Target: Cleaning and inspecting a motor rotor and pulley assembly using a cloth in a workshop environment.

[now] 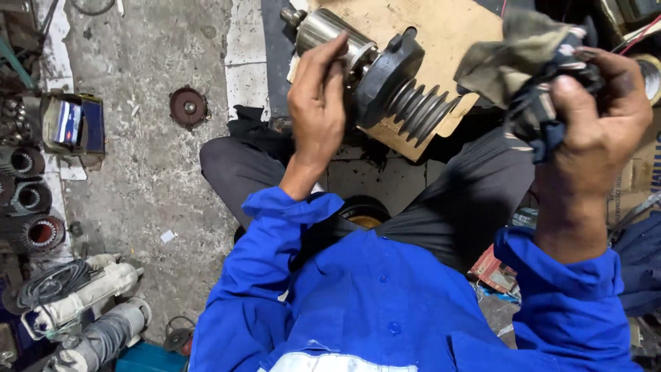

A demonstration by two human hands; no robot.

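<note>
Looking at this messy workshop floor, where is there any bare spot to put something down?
The widest bare patch is the grey concrete floor, between the small round disc, the box at the left edge and the person's knee. It is crowded along the left edge with motor windings and power tools, and on the cardboard under the shaft assembly.

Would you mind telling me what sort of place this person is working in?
Probably a motor or machine repair workshop. The left hand steadies a metal shaft with a black grooved pulley, the right hand grips a dirty rag, and wound motor stators lie on the stained concrete floor.
</note>
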